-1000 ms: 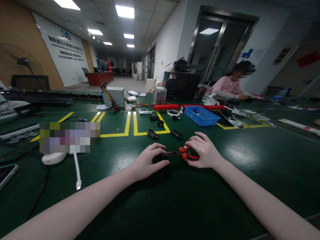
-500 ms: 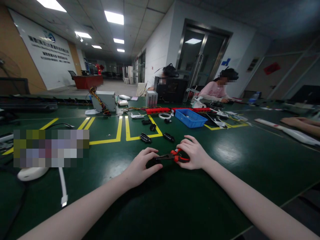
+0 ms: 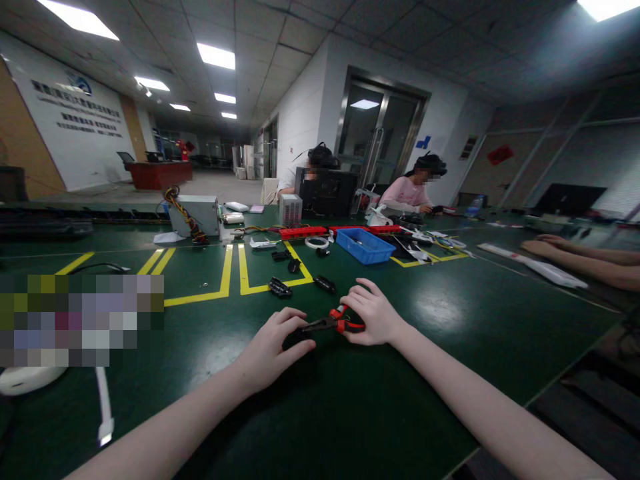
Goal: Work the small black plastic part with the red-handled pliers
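My right hand [image 3: 373, 312] is closed around the red handles of a pair of needle-nose pliers [image 3: 323, 323], whose dark jaws point left. At their tips, my left hand [image 3: 277, 343] curls its thumb and fingers around a small black part [image 3: 293, 339], mostly hidden by the fingers. The jaws reach this part, but whether they grip it I cannot tell. Just beyond my hands lie two ribbed black plastic pieces [image 3: 279, 287], with smaller black pieces [image 3: 293, 265] behind them inside a yellow tape outline [image 3: 263, 289].
A blue bin [image 3: 365, 247] stands beyond my right hand, near a red power strip [image 3: 303, 233] and a white ring [image 3: 317, 243]. Farther left is a power supply [image 3: 197, 217] with cables. A white cable [image 3: 104, 403] lies at left. Another person's hands [image 3: 550, 245] rest at right.
The view has turned slightly to the right and tilted up, so the surroundings shift left in the picture. Both hands keep their hold, with the pliers still at the black part.
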A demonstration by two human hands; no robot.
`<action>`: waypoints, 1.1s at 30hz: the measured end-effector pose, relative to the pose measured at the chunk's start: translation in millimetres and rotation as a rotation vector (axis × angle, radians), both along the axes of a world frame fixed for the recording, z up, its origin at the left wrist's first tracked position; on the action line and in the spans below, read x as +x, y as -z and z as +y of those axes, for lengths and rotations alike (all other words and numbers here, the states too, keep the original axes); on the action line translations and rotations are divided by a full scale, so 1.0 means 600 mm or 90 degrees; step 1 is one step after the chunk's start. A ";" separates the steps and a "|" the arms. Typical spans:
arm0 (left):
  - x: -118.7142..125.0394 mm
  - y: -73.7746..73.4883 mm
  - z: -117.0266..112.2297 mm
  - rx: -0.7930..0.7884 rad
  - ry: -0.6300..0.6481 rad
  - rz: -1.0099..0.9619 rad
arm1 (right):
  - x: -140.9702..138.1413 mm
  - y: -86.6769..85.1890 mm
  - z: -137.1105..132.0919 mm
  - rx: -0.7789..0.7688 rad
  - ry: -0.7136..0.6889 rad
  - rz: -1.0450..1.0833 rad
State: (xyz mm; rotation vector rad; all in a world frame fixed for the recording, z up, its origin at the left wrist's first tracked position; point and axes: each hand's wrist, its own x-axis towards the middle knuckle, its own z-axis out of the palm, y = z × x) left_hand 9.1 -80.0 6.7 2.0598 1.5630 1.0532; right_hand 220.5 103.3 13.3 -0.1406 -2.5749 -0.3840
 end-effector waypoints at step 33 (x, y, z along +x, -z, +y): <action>0.002 0.003 0.001 -0.007 -0.002 -0.033 | 0.003 0.002 0.003 0.017 0.010 0.020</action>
